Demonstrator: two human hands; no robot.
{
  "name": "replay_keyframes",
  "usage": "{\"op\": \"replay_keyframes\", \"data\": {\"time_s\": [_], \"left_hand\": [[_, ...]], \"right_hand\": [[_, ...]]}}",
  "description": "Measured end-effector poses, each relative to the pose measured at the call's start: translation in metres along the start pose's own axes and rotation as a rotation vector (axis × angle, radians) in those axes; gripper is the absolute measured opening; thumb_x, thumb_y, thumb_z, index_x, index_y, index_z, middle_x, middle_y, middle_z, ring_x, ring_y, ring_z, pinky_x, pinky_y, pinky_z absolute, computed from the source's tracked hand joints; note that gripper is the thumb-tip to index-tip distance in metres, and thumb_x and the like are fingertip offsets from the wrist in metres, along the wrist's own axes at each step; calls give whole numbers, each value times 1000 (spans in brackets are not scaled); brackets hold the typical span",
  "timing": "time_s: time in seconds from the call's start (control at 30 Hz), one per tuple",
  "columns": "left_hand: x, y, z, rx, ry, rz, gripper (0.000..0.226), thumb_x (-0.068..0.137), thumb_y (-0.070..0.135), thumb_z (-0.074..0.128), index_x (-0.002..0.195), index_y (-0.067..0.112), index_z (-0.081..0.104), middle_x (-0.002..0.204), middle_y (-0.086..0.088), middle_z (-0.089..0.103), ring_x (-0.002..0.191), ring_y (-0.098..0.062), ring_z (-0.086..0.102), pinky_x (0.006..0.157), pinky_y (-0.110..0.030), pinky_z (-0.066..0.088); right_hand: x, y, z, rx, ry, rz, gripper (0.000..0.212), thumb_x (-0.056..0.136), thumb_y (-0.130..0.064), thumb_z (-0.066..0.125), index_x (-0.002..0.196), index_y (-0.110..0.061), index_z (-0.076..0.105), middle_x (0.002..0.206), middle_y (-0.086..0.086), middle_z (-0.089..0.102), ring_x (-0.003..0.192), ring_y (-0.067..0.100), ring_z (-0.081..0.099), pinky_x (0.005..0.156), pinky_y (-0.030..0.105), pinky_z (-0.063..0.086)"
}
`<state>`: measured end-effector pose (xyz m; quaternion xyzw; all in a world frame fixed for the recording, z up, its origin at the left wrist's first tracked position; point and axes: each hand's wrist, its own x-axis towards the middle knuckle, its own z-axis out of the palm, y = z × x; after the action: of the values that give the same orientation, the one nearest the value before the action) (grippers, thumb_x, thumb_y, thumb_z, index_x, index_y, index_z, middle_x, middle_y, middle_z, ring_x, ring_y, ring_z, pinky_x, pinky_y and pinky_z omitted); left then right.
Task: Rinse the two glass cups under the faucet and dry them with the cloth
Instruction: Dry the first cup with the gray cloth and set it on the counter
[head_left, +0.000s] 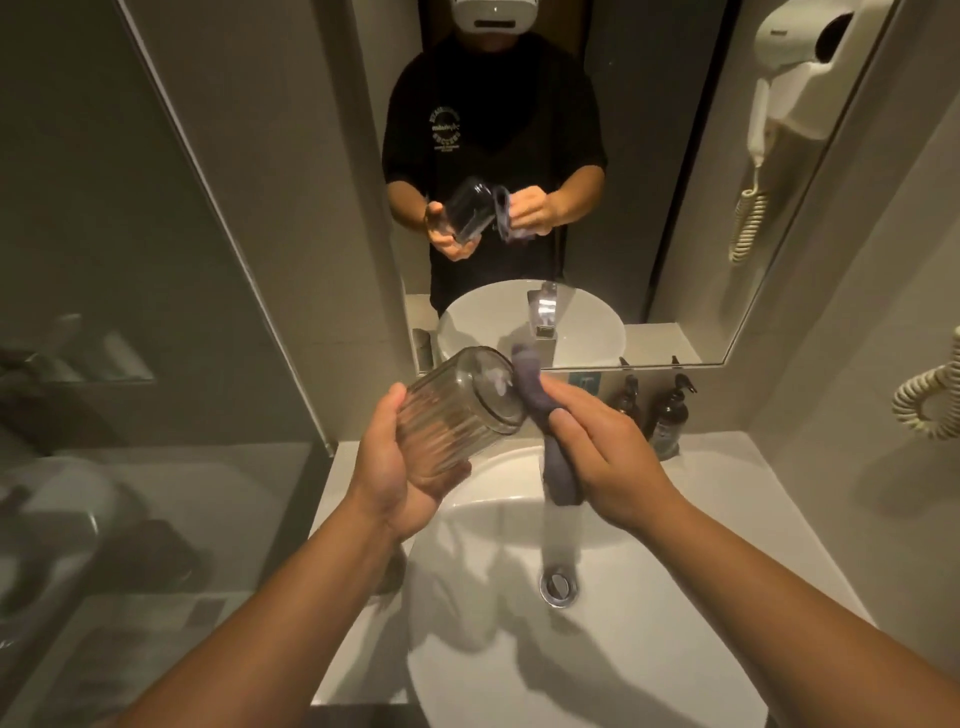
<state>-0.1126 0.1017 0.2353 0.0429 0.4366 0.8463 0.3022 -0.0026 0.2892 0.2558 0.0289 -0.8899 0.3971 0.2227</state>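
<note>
Over sink (597, 649), left hand (395, 467) holds glass (457, 410)

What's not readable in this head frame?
- Second glass cup: not identifiable in the head view; maybe the clear object at the mirror's bottom-left edge.
- Real faucet: hidden behind ribbed clear glass cup and grey-purple cloth.
- Dark pump bottles: labels too small.

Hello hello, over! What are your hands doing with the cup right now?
Left hand holding ribbed glass cup, tilted over sink. Right hand gripping grey cloth beside the rim. Nothing blocking.
</note>
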Motion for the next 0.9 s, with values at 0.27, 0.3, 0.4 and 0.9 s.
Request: {"op": "replay_keyframes", "data": {"time_s": [0.27, 0.3, 0.4, 0.9], "left_hand": [[-23, 26, -51, 975, 235, 320, 50, 73, 68, 53, 119, 48, 51, 121, 0, 61, 105, -21, 63, 89, -45, 53], [-28, 23, -59, 1210, 263, 365, 56, 72, 69, 52, 125, 51, 45, 123, 3, 55, 104, -17, 61, 91, -41, 51], [-44, 10, -78, 1673, 194, 417, 67, 73, 73, 48, 135, 51, 35, 129, 5, 45, 109, -21, 56, 90, -39, 50], [-100, -67, -95, 2046, -76, 323, 74, 76, 75, 43, 143, 46, 27, 148, -2, 41, 130, -28, 46, 83, -45, 56]], "right_hand": [[-63, 48, 36, -88, -242, 340, 27, 100, -24, 41, 110, -34, 65, 100, -10, 70, 89, 0, 59, 75, 3, 38], [-71, 47, 39, -78, -255, 366, 25, 99, -26, 40, 108, -30, 64, 93, -9, 71, 84, 2, 61, 73, 4, 40], [-102, 44, 50, -140, -329, 398, 31, 97, -28, 34, 100, -16, 63, 76, -9, 68, 79, 2, 60, 70, 9, 42], [-252, 10, 132, -619, -578, 437, 45, 103, -40, 34, 144, -23, 38, 153, -1, 37, 139, 17, 34, 116, 29, 16]]}}
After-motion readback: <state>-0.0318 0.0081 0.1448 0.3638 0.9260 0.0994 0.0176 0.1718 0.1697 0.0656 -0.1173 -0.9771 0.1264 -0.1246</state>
